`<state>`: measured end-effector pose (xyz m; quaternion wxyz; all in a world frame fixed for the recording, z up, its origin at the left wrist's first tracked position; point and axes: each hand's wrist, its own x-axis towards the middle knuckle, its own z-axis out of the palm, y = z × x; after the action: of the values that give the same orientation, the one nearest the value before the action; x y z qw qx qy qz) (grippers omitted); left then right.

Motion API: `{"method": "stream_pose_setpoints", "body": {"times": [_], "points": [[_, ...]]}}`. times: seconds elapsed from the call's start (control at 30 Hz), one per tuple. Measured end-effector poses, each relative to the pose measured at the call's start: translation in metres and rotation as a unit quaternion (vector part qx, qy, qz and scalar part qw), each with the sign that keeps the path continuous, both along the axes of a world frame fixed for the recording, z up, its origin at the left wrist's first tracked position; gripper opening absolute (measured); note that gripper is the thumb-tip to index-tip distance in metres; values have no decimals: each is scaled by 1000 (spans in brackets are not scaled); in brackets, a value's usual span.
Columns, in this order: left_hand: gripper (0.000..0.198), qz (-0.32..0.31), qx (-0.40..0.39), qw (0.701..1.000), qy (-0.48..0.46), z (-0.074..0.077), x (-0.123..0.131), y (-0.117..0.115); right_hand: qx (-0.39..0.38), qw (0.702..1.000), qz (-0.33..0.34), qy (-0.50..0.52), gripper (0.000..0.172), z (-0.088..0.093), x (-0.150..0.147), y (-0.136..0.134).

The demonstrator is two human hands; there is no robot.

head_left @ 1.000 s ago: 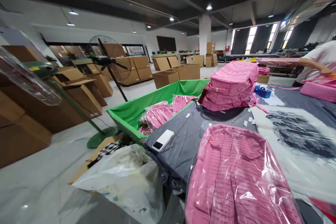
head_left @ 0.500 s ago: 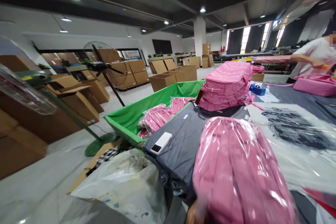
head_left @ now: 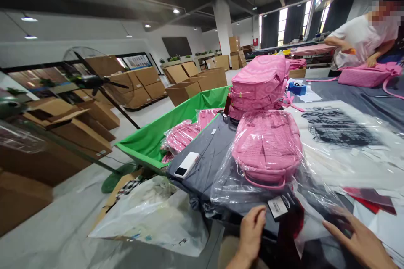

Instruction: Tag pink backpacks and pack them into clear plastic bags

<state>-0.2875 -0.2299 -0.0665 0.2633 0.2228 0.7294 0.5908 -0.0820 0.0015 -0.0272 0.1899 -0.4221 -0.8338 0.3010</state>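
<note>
Grey cloth table (head_left: 202,155) — bagged pink backpack (head_left: 267,147) on top; cardboard boxes (head_left: 183,92) beyond.

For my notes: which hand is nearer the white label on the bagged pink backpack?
Left. The left hand is just below-left of the label; the right hand is farther off to its right.

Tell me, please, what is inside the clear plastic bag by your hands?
A pink backpack with a looped handle lies in the plastic bag; its underside is hidden.
</note>
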Motion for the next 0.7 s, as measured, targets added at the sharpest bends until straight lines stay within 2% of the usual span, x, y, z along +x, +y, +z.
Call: {"method": "stream_pose_setpoints", "body": {"times": [0.07,0.13,0.23,0.37,0.43,0.5,0.6,0.7], "points": [[47,-76,-19,988,135,13,14,30,-61,998,5,-21,66,8,-18,-12],[51,-108,-62,975,185,23,14,57,-115,993,35,-20,62,16,-34,-15],[32,-112,-112,980,121,28,3,78,-110,988,108,9,44,13,-38,-11],[10,-125,-95,987,47,23,-10,80,-82,986,145,14,43,-13,-20,-11],[11,-126,-77,989,7,22,-11,79,-96,984,150,24,44,-23,-12,-13],[14,-124,-54,990,-43,22,-10,78,-113,983,141,41,45,-25,-8,-15],[33,-119,-19,984,-129,27,-8,76,-156,980,116,50,54,-13,-7,-19],[48,-120,15,971,-204,34,-5,75,-257,950,156,80,59,3,-9,-33]]}}
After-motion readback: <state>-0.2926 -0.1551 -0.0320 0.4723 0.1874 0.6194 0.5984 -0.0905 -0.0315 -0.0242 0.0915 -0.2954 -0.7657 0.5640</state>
